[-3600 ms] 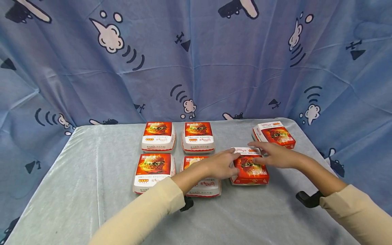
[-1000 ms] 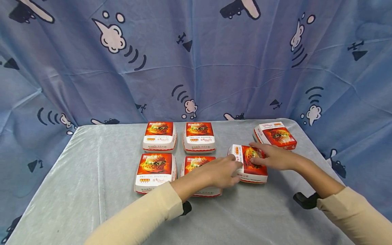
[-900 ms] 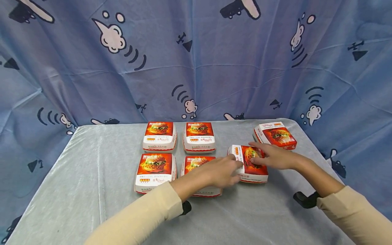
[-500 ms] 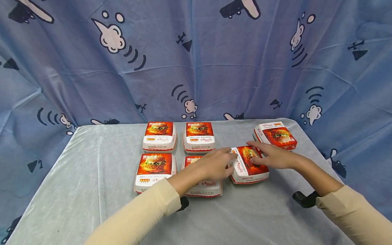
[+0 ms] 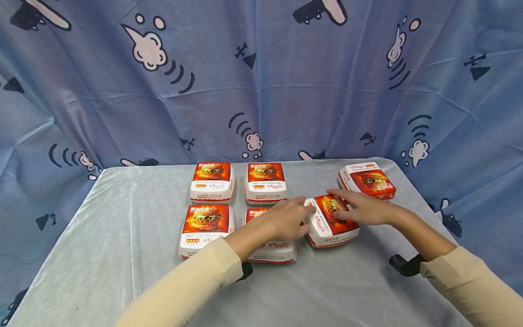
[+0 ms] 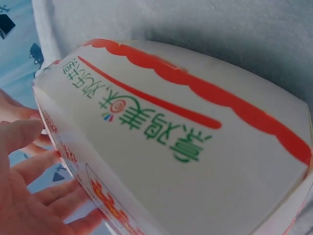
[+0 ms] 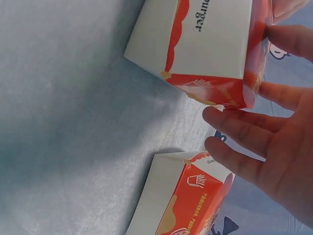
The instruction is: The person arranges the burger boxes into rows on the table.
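Note:
A red-and-white burger box (image 5: 329, 230) sits turned at an angle on the table between both hands. My left hand (image 5: 288, 220) touches its left side and top edge; in the left wrist view the left hand (image 6: 41, 196) has its fingers extended along the printed lid. At the box's back right, my right hand (image 5: 367, 209) lies with thumb on the lid. The right wrist view shows the right hand (image 7: 281, 142) with fairly straight fingers by the red corner of the burger box (image 7: 210, 44). Partly behind my left forearm is a front-row burger box (image 5: 271, 254).
Several more burger boxes stand to the left in two rows, such as the back-left box (image 5: 212, 181) and the front-left box (image 5: 206, 227). Another burger box (image 5: 367, 180) sits askew behind my right hand. A grey cloth (image 5: 102, 254) covers the table; a patterned blue curtain (image 5: 286, 113) hangs behind.
Between both hands the burger box has turned counterclockwise: its white band has gone from the back to the left, then to the front left. My left hand has shifted slightly back and left.

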`<state>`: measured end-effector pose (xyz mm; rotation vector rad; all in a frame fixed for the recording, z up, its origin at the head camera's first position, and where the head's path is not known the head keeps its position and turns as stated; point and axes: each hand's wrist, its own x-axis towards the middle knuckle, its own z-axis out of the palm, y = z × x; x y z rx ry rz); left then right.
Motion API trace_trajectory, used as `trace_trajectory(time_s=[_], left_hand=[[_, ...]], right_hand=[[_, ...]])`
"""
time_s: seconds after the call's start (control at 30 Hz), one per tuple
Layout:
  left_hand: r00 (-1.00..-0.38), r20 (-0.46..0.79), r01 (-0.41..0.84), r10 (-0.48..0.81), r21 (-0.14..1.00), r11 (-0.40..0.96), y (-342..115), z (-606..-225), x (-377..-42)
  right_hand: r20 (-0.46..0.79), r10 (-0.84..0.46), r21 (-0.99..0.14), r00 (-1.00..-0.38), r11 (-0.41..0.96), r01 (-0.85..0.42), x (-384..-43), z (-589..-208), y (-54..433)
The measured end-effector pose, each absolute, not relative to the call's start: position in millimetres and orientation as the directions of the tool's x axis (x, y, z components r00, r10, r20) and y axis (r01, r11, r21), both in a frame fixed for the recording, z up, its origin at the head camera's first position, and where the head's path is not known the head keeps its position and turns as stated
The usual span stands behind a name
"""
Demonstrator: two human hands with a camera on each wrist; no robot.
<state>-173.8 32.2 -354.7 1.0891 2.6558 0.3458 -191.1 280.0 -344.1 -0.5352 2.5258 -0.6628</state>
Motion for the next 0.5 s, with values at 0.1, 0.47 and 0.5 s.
trace_trajectory(time_s=[0.1,0.47,0.5], left_hand=[[-0.688,-0.139,0.653,0.712,0.308,0.692,31,-354,-173],[-0.702,-0.152,0.642,0.696,0.288,0.71,32,-354,-171],[-0.703,-0.151,0.641,0.695,0.289,0.711,32,-354,-171]], right_hand=[[-0.341,-0.474,-0.538,-0.812,0.807,-0.245,-191,-344,280],[-0.318,-0.416,-0.449,-0.852,0.857,-0.252,-190,-335,282],[-0.32,-0.406,-0.424,-0.856,0.87,-0.254,-190,-333,282]])
